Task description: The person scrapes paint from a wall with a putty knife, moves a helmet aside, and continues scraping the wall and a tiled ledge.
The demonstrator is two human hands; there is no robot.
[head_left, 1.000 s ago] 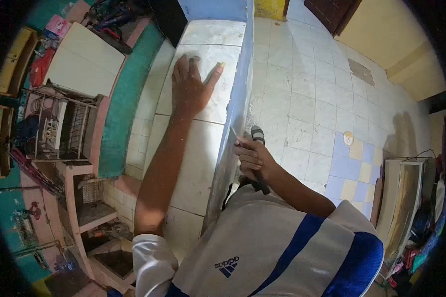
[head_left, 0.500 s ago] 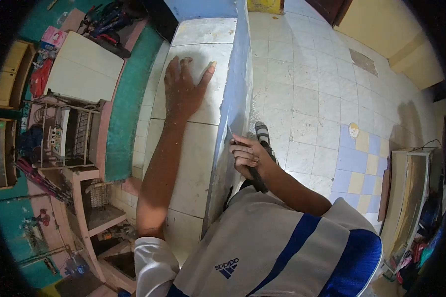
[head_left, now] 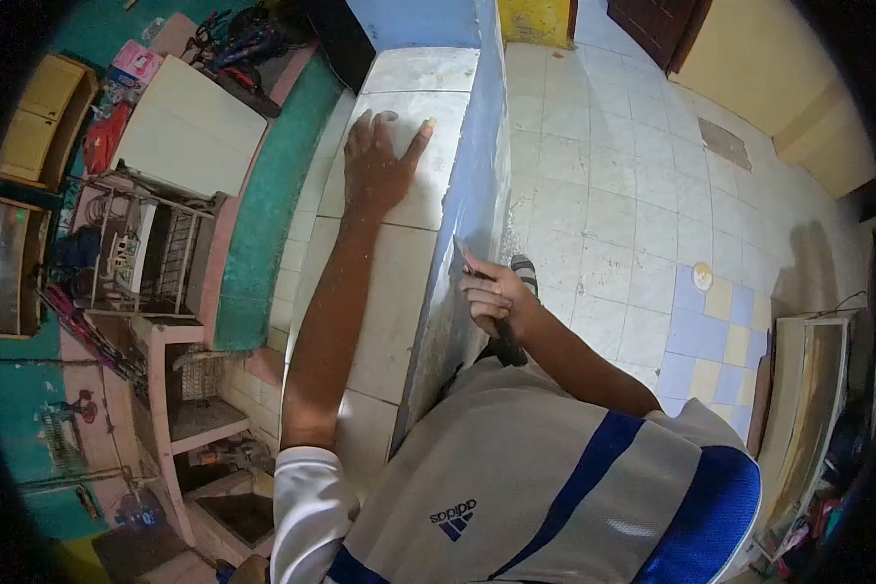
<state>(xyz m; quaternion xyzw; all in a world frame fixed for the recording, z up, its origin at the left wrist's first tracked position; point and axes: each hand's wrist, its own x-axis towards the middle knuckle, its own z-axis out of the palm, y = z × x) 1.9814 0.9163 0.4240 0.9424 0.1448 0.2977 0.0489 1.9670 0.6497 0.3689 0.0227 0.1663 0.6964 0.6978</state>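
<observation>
The bare, outstretched left arm (head_left: 331,331) ends in a splayed, palm-down left hand (head_left: 378,173); the bare right hand (head_left: 496,297) curls tightly.

left grip (head_left: 376,179) on ledge (head_left: 396,311) | tool (head_left: 510,348) in right grip (head_left: 496,296), beside ledge | floor (head_left: 608,209) right of ledge

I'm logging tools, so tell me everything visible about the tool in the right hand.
The tool has a dark handle, gripped in the right hand and protruding below it, and a thin, pale, metal-looking blade. It slants, its tip pointing up the picture beside the blue wall. Whether the tip touches the wall is unclear; the hand hides the tool's middle.
</observation>
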